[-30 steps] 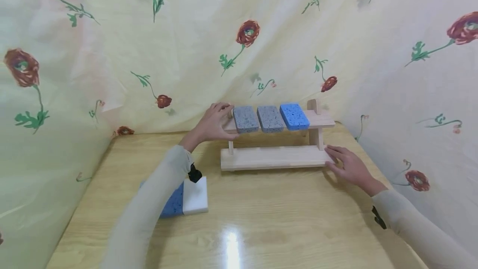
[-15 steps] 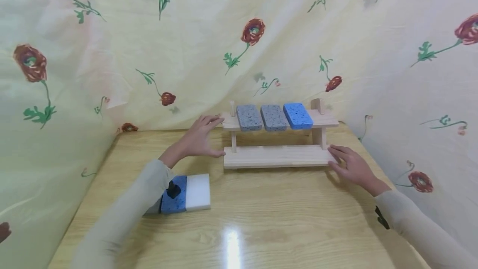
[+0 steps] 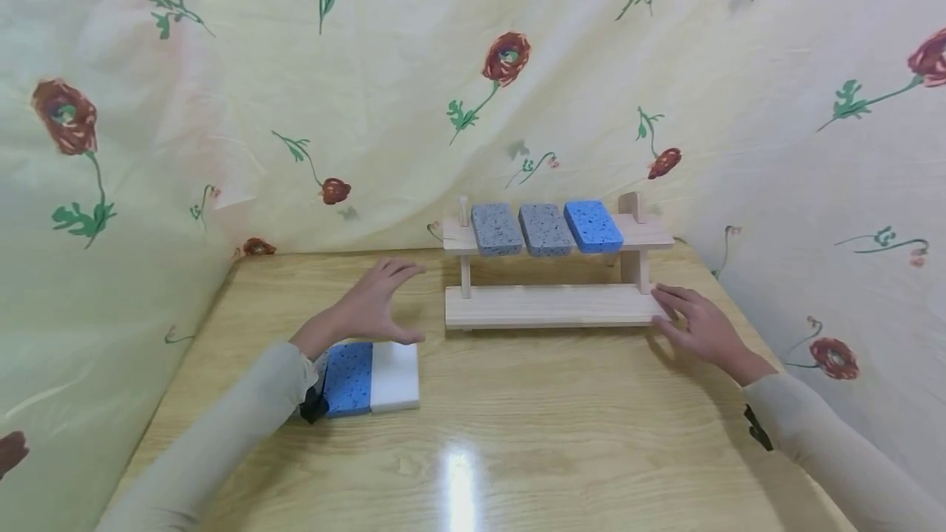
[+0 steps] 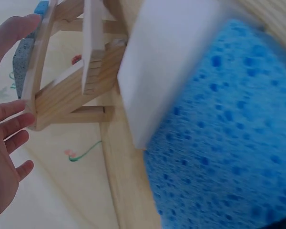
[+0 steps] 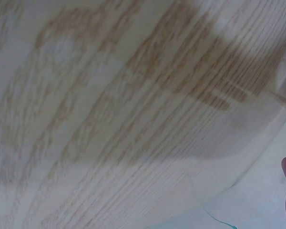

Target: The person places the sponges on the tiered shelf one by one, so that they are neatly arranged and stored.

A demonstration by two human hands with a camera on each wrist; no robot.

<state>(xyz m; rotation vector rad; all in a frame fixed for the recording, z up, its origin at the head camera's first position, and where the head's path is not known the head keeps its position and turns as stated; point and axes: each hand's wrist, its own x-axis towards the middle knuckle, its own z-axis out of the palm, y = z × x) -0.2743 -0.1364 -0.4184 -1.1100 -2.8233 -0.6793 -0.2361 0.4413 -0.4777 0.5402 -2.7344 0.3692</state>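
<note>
A two-tier wooden shelf (image 3: 547, 308) stands at the back of the table. On its upper board lie a grey sponge (image 3: 497, 230), a second grey sponge (image 3: 545, 231) and a blue sponge (image 3: 594, 227) in a row. My left hand (image 3: 362, 306) hovers left of the shelf, thumb and fingers spread, holding nothing. Below it on the table sit a white sponge block (image 3: 395, 388) and a darker blue sponge (image 3: 349, 384), side by side; the left wrist view shows this blue sponge (image 4: 229, 129) close up. My right hand (image 3: 698, 327) touches the lower board's right end with extended fingers.
A floral cloth (image 3: 399, 89) hangs behind the table and along both sides. The wooden tabletop (image 3: 532, 433) spreads out in front of the shelf. Something grey beside the blue sponge is mostly hidden by my left sleeve (image 3: 222, 425).
My left hand has left the upper board's left end and moved left and down toward the sponges on the table. My right hand stays at the shelf. The view has shifted slightly.
</note>
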